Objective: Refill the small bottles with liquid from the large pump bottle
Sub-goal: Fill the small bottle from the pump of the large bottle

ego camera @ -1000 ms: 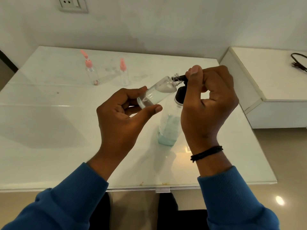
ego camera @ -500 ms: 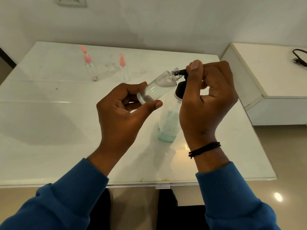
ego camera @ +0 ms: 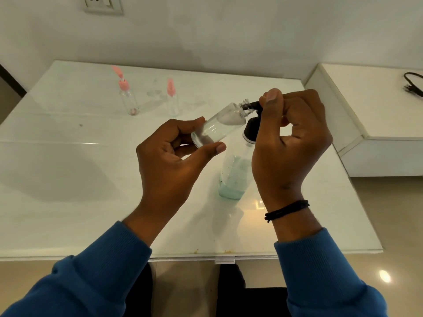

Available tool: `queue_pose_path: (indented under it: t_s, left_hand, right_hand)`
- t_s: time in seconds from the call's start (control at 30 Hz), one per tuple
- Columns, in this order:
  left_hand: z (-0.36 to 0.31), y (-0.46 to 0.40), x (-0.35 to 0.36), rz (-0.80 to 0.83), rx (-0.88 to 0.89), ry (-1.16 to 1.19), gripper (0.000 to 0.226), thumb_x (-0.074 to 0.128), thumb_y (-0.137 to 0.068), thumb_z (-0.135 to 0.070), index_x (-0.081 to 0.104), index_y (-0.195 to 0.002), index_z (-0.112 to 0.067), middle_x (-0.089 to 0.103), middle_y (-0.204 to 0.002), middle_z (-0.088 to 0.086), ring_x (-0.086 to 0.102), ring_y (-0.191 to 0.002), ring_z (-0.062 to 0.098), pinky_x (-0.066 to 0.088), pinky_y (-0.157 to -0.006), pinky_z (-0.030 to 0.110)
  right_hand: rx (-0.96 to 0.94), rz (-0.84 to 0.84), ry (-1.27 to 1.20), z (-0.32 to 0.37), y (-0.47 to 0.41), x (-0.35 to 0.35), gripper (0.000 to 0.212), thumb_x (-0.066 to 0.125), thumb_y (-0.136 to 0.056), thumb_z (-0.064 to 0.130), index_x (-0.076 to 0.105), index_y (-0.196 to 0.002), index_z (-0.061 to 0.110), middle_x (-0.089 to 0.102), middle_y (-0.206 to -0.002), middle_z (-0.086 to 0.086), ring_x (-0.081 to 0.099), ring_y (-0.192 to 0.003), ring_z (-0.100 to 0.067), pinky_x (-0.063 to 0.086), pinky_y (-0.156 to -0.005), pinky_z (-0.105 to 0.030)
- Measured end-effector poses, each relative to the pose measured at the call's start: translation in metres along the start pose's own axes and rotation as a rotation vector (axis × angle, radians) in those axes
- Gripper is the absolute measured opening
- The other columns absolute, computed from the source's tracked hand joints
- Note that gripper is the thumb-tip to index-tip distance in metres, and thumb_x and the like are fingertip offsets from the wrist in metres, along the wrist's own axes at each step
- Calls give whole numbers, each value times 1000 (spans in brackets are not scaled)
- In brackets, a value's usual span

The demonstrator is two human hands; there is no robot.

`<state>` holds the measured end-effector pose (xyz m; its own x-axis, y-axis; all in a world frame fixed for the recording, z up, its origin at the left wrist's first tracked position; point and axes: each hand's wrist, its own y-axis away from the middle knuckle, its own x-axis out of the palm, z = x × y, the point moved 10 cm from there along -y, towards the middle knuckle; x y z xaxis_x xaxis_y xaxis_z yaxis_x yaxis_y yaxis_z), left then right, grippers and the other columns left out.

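Small bottle (ego camera: 218, 126) tilted, pinched in my left hand (ego camera: 174, 161), mouth at black pump nozzle (ego camera: 251, 105); my right hand (ego camera: 290, 143) curled over pump bottle (ego camera: 235, 170) head on desk (ego camera: 68, 179).

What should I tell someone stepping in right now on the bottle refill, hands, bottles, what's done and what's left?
Left hand: holds the uncapped small bottle tilted, its neck at the pump spout.
Right hand: fingers curled over the pump head of the large pump bottle, which stands on the table with a little blue-green liquid at the bottom.
Done: the held bottle has some clear liquid in it.
Two other small bottles, with pink tops, stand at the back; both look nearly empty.
Left: finish filling this one, cap it, then fill the other two.
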<state>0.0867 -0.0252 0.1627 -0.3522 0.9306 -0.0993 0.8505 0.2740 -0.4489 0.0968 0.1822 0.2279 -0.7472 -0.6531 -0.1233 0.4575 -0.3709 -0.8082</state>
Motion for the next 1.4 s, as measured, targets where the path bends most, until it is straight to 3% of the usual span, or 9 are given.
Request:
queue_pose_path:
  t_s: [0.13, 0.53, 1.2, 1.4]
  left_hand:
    - [1, 0, 1, 0, -9, 14, 41, 91, -74, -20, 70, -108, -13, 72, -102, -10, 73, -93, 6, 58, -77, 16]
    - [4, 0, 1, -2, -4, -27, 40, 90, -76, -24, 70, -109, -14, 70, -103, -15, 71, -95, 0, 56, -77, 12]
    - [4, 0, 1, -6, -14, 9, 42, 91, -74, -20, 72, -110, -8, 73, -103, -6, 73, -93, 9, 59, -77, 17]
    - [1, 0, 2, 5, -2, 0, 42, 90, -75, -22, 71, -110, -9, 72, -103, -10, 72, -95, 4, 57, -77, 14]
  right_hand:
    - [-5, -13, 10, -3, -2, -3, 30, 61, -99, 13, 66, -70, 8, 57, -74, 2, 53, -67, -29, 42, -57, -52]
    - [-2, 10, 5, -3, 2, 3, 29, 63, -99, 12, 65, -71, 7, 54, -75, 4, 52, -66, -27, 42, -56, -51]
    - [7, 8, 2, -3, 1, 1, 28, 62, -99, 12, 65, -71, 9, 53, -75, 7, 52, -67, -25, 42, -56, -54]
    - [-4, -3, 17, -2, -3, -2, 30, 61, -99, 14, 67, -71, 7, 55, -74, 5, 52, -67, -27, 42, -57, -52]
